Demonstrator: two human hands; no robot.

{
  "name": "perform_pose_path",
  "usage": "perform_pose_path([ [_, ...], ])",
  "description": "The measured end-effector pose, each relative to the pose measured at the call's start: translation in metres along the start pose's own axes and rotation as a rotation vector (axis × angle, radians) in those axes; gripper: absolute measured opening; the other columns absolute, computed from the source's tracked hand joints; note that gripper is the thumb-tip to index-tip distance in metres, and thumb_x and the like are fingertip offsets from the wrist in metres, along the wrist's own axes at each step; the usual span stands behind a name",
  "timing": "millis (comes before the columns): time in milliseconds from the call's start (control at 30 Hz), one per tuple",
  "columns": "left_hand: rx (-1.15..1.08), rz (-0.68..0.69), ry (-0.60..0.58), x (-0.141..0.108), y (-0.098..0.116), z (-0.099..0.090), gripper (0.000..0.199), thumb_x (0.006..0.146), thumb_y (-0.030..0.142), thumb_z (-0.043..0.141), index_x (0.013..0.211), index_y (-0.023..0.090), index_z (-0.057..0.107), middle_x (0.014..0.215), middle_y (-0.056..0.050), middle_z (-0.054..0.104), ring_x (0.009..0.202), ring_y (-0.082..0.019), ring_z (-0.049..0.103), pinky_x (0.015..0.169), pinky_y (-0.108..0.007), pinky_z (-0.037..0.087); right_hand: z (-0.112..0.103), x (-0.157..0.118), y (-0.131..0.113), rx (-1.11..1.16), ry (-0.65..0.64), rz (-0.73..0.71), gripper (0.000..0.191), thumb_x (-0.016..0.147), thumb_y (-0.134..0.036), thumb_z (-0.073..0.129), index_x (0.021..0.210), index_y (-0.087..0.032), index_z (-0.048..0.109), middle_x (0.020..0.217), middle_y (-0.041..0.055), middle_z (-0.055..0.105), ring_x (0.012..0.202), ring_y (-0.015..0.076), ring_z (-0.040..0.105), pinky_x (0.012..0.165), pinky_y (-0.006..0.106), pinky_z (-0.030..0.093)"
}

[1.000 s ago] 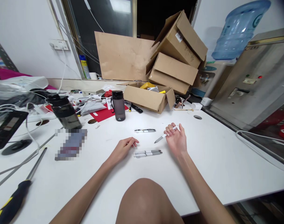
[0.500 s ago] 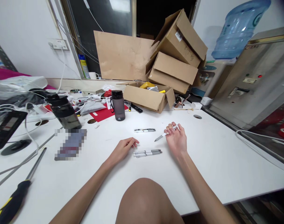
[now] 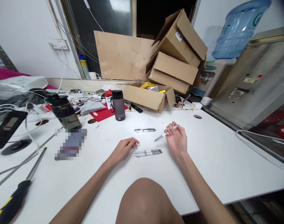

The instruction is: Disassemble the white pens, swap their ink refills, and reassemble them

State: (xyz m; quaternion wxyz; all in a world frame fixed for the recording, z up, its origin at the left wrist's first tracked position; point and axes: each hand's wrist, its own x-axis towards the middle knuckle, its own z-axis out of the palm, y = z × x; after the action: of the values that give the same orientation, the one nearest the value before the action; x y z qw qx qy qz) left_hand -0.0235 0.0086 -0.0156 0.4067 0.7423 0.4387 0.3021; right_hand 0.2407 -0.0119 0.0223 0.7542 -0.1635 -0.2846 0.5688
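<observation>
My right hand [image 3: 176, 138] is turned palm up, its fingers curled round a white and grey pen [image 3: 161, 137] whose tip points down to the left. Resting on the white table [image 3: 216, 155], my left hand [image 3: 126, 147] holds nothing, its fingers loosely bent and a little apart. Just beyond its fingertips lie two white and grey pens [image 3: 148, 153], side by side. Farther back is a darker-looking pen [image 3: 144, 130]; whether a second one lies against it I cannot tell.
A grey bottle [image 3: 118, 107] and a tilted dark bottle [image 3: 63, 112] stand behind. A screwdriver [image 3: 18, 193] and a blurred-out flat object [image 3: 72, 144] lie left. An open cardboard box [image 3: 144, 96] sits at the back, with cables and clutter beside it. My knee [image 3: 145, 202] rises in front.
The thumb of my right hand has shifted slightly inward along the pen. My left hand and the pens on the table stay where they were.
</observation>
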Motion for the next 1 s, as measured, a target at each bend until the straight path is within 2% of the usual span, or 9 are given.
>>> perform_pose_path([
  [100,0.000,0.013,0.014,0.000,0.002,0.000,0.048,0.102,0.052,0.037,0.103,0.021,0.075,0.096,-0.005,0.073,0.093,-0.024,0.064,0.090,-0.034,0.047,-0.001,0.001,0.001,-0.064,0.013,-0.034,0.014,0.094,-0.033,0.049,0.087,-0.025,0.057,0.072,-0.0021,0.032,0.063,0.0165,0.039,0.063,0.030,0.045],
  [233,-0.012,0.049,0.028,0.000,0.006,-0.001,0.040,0.100,0.048,0.044,0.105,0.022,0.074,0.101,-0.005,0.074,0.092,-0.024,0.064,0.087,-0.033,0.048,-0.004,0.001,0.008,-0.250,-0.029,-0.081,0.002,0.088,-0.027,0.059,0.089,-0.026,0.059,0.080,0.0007,0.049,0.074,0.0170,0.050,0.077,0.032,0.047],
  [367,-0.052,0.086,0.054,0.000,0.010,0.000,0.030,0.098,0.042,0.052,0.108,0.023,0.072,0.108,-0.005,0.073,0.094,-0.023,0.065,0.085,-0.031,0.048,-0.004,-0.003,0.017,-0.650,-0.131,-0.118,0.016,0.092,-0.031,0.066,0.107,-0.028,0.064,0.099,0.0017,0.063,0.089,0.0174,0.059,0.090,0.033,0.046],
  [500,-0.131,0.147,0.051,0.001,0.013,0.001,0.030,0.097,0.042,0.058,0.119,0.023,0.067,0.112,-0.006,0.070,0.095,-0.021,0.065,0.081,-0.028,0.049,-0.004,-0.010,0.027,-0.949,-0.297,-0.047,0.026,0.090,-0.038,0.070,0.113,-0.027,0.068,0.102,0.0035,0.069,0.093,0.0205,0.065,0.088,0.035,0.048],
  [633,-0.165,0.197,0.023,0.000,0.017,0.005,0.032,0.096,0.044,0.060,0.121,0.023,0.062,0.116,-0.006,0.068,0.099,-0.020,0.065,0.084,-0.029,0.051,-0.003,-0.018,0.033,-1.077,-0.396,0.014,0.016,0.087,-0.039,0.073,0.094,-0.024,0.073,0.097,0.0036,0.073,0.093,0.0224,0.067,0.084,0.034,0.048],
  [700,-0.138,0.204,0.010,-0.003,0.021,0.006,0.030,0.095,0.046,0.060,0.114,0.023,0.065,0.117,-0.006,0.068,0.099,-0.021,0.065,0.084,-0.029,0.051,-0.001,-0.021,0.034,-1.109,-0.460,0.059,0.015,0.088,-0.039,0.072,0.092,-0.024,0.074,0.096,0.0036,0.074,0.093,0.0227,0.067,0.084,0.034,0.047],
  [800,-0.088,0.185,-0.021,-0.006,0.026,0.007,0.030,0.096,0.048,0.057,0.106,0.022,0.068,0.107,-0.005,0.071,0.096,-0.022,0.065,0.083,-0.030,0.050,0.001,-0.024,0.033,-1.127,-0.516,0.117,0.017,0.090,-0.040,0.071,0.095,-0.025,0.075,0.097,0.0035,0.075,0.092,0.0229,0.067,0.082,0.034,0.047],
  [900,-0.079,0.172,-0.006,-0.006,0.027,0.006,0.030,0.096,0.048,0.057,0.104,0.022,0.070,0.102,-0.005,0.073,0.094,-0.022,0.065,0.081,-0.031,0.049,0.002,-0.024,0.031,-1.153,-0.512,0.121,0.021,0.094,-0.043,0.065,0.099,-0.025,0.074,0.099,0.0036,0.075,0.093,0.0231,0.067,0.080,0.033,0.046],
  [1000,-0.092,0.162,0.050,-0.003,0.023,0.003,0.029,0.095,0.048,0.060,0.102,0.022,0.071,0.100,-0.005,0.073,0.093,-0.022,0.066,0.079,-0.030,0.049,-0.003,-0.020,0.028,-1.198,-0.420,0.056,0.033,0.100,-0.049,0.052,0.096,-0.024,0.073,0.098,0.0048,0.075,0.096,0.0240,0.066,0.085,0.034,0.046],
])
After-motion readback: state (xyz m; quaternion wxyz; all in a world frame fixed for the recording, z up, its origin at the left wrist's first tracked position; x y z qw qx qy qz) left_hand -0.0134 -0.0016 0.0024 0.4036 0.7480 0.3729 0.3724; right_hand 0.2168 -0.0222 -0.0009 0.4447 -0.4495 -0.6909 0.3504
